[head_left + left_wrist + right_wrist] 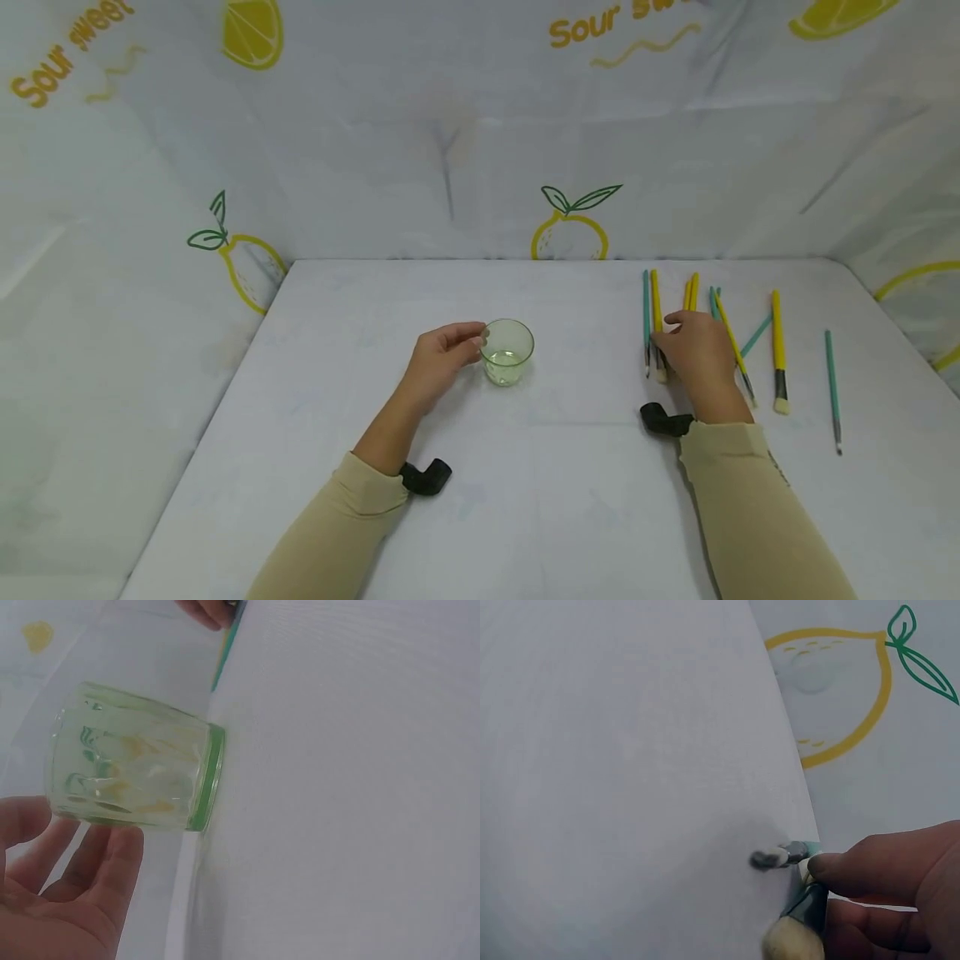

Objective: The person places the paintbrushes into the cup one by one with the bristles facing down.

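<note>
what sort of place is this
Probably a makeshift tabletop workspace, though the wider room isn't visible: a white table, a lemon-print sheet behind it, and loose brushes lying on top.

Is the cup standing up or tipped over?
Standing up. From the head view, the cup has its open end on top and its bottom down on the table.

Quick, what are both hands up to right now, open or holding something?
Left hand: open, fingertips touching the side of the green glass.
Right hand: among the paintbrushes; whether it grips one cannot be told.
</note>
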A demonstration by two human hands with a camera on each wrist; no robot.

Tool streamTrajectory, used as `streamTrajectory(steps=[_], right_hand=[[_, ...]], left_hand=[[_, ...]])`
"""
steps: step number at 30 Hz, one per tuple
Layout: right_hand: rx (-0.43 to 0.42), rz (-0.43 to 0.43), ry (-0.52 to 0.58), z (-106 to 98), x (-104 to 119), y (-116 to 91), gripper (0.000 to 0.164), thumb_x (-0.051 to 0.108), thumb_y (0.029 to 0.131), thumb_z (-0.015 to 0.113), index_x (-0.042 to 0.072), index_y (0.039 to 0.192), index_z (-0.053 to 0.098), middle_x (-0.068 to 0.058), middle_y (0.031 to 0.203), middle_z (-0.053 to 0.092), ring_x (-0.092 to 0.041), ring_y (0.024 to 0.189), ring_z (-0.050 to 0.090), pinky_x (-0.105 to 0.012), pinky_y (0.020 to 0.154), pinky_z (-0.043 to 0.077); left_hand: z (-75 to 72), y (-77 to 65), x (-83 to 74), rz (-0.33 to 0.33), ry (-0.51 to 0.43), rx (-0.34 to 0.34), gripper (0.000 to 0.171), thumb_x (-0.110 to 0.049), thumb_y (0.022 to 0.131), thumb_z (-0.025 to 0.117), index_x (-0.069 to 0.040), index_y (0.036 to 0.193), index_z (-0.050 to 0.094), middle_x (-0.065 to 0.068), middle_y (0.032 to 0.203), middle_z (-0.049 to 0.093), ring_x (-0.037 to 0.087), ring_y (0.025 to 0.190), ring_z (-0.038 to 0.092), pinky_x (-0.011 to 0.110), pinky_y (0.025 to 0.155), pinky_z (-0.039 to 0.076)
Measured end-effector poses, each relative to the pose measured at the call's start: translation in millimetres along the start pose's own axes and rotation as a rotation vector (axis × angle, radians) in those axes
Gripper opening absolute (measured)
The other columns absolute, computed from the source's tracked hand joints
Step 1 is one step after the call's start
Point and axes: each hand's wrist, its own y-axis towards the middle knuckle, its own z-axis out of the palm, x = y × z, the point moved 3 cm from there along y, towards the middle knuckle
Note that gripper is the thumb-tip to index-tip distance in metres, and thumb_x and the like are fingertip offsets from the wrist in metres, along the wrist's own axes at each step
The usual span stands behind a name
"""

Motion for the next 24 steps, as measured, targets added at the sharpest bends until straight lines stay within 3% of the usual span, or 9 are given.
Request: streamTrajectory(steps=[9,13,16,19,24], right_hand=[[-0.076,-0.018,0.007,4.7,-5.1,-8.8,0.044,0.012,0.084,0.063,-0.007,0.123,0.062,-0.028,0.106,0.069,-0.036,0.082,0.065,-0.031,0.051,0.047],[-0.092,0.004,0.028,5.1,-3.1,-7.3,0.05,0.013,0.084,0.063,-0.008,0.129,0.057,-0.03,0.11,0.066,-0.037,0.087,0.064,-0.041,0.061,0.052],[-0.092,0.017,0.065,3.6,-2.0,-6.1,0.052,0.015,0.086,0.063,-0.006,0.132,0.056,-0.027,0.106,0.068,-0.035,0.085,0.065,-0.037,0.058,0.051],[-0.086,0.035,0.152,-0.8,-0.4,-5.2,0.054,0.021,0.088,0.061,0.0,0.136,0.055,-0.02,0.1,0.069,-0.026,0.074,0.063,-0.029,0.051,0.048],[-0.045,0.121,0.484,-10.7,6.9,-4.1,0.056,0.022,0.088,0.059,0.011,0.142,0.052,0.005,0.085,0.067,-0.013,0.056,0.057,-0.028,0.047,0.047]], left_hand=[[1.4,-1.5,10.7,-0.003,-0.026,0.037,0.032,-0.016,0.097,0.062,-0.002,0.126,0.064,0.015,0.127,0.064,0.029,0.118,0.062,0.032,0.096,0.055],[1.2,-3.2,6.4,-0.008,-0.03,0.04,0.034,-0.014,0.098,0.061,0.0,0.128,0.062,0.017,0.13,0.063,0.031,0.121,0.06,0.029,0.095,0.055],[0.6,-3.2,4.7,0.001,-0.033,0.04,0.034,-0.014,0.098,0.061,0.0,0.129,0.062,0.017,0.13,0.063,0.032,0.121,0.06,0.029,0.095,0.055],[-0.1,-2.7,3.7,0.023,-0.033,0.029,0.032,-0.014,0.097,0.063,-0.001,0.126,0.064,0.016,0.128,0.064,0.031,0.119,0.061,0.03,0.094,0.056],[-1.5,0.3,5.3,0.054,-0.03,0.009,0.028,-0.014,0.096,0.064,-0.003,0.122,0.067,0.012,0.124,0.067,0.026,0.114,0.064,0.032,0.093,0.056]])
